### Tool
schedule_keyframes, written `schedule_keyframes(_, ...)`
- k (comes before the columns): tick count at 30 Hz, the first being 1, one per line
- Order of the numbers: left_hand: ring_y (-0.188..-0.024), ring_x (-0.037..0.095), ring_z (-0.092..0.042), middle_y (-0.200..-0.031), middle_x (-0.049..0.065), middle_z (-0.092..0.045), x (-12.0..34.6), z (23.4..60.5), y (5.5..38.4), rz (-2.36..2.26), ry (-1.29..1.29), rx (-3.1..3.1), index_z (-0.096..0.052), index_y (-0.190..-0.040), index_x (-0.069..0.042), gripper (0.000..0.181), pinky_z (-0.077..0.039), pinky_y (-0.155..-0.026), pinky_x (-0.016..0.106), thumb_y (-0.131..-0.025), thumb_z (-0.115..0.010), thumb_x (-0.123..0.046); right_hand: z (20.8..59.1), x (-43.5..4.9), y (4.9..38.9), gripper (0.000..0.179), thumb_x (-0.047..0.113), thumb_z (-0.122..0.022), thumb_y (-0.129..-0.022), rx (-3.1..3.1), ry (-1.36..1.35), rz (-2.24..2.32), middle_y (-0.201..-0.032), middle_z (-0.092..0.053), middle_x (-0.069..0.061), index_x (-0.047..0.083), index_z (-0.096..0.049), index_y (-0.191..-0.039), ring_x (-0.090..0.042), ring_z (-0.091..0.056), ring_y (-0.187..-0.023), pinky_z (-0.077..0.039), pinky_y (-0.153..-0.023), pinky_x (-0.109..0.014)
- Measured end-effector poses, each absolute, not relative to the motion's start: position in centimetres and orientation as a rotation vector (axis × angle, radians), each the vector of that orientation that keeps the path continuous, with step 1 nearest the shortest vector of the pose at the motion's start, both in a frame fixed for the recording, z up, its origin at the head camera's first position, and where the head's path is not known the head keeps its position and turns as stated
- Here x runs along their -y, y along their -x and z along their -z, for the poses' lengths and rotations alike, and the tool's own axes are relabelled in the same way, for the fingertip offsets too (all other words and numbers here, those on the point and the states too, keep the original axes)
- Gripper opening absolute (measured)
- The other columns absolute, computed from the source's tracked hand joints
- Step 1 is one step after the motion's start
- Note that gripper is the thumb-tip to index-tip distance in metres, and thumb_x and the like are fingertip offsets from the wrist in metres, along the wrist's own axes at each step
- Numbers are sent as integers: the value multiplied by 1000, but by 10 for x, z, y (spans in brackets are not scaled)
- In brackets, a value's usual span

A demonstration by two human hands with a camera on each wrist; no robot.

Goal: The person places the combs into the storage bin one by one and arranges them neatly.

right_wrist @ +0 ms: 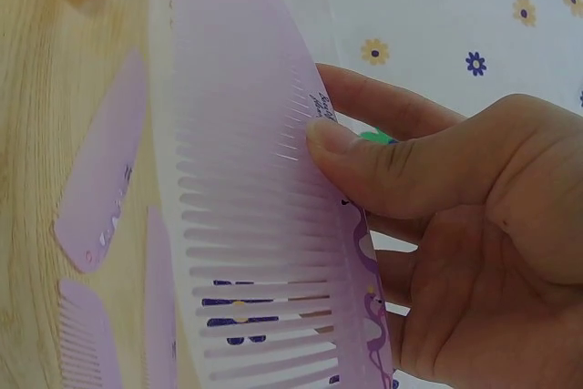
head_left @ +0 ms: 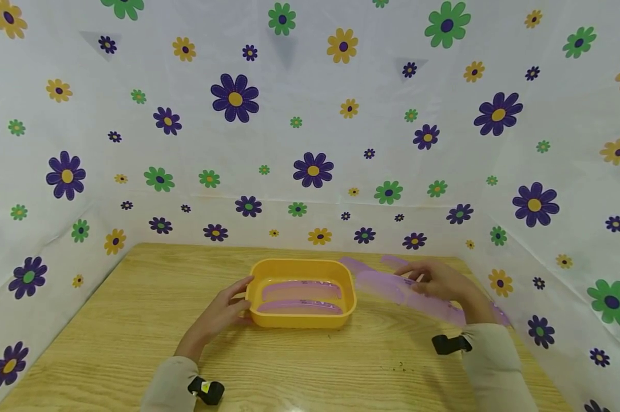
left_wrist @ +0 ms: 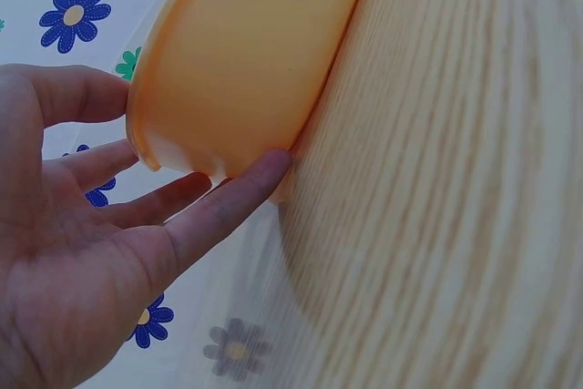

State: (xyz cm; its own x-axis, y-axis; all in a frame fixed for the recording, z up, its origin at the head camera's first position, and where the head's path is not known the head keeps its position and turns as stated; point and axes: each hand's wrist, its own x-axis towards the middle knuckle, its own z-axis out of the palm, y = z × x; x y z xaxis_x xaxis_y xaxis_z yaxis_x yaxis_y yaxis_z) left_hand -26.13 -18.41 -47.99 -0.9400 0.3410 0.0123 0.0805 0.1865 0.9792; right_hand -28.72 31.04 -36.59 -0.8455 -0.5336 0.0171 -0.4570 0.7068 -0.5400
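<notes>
A yellow plastic tray (head_left: 302,322) stands on the table with two pink-purple combs (head_left: 301,290) lying lengthwise in it. My left hand (head_left: 222,312) is at the tray's left end. In the left wrist view its fairly straight fingers (left_wrist: 228,202) touch the tray's rim and outer wall. To the right of the tray, my right hand (head_left: 441,280) pinches a translucent purple comb (right_wrist: 241,70) by its printed spine, thumb on the near face and fingers behind. Flamingo pictures decorate that spine, and the comb's teeth point left in the right wrist view.
Several more purple combs (right_wrist: 105,161) lie on the wooden table (head_left: 289,372) below and around my right hand. White flower-printed cloth (head_left: 310,137) rises behind the table and on both sides. Small dark specks (head_left: 400,366) dot the tabletop at the front right.
</notes>
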Motion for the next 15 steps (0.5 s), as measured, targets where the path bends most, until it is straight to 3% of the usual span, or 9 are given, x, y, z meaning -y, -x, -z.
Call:
schedule_keyframes(6,-138,51,-50,-160,31,-30,184,480,262,-1826,-392,-2261,-23,-164,-5,65,-63,-94,47,-104,-48,-5,361,-294,288,35,-1,-66,-93,-2769,828,822,-118,-72,-25,5,-71,-127,-27,-70,-96,-61,-76,-32)
schedule_keyframes(15,-139,51,-49,-161,31,-30,184,480,261,-1824,-386,-2264,-23,-164,-5,65,-63,-94,47,-104,-49,-6,363,-274,296,34,-4,-62,-94,-2693,878,848,-114,-72,-24,4,-71,-126,-18,-69,-85,-57,-69,-24)
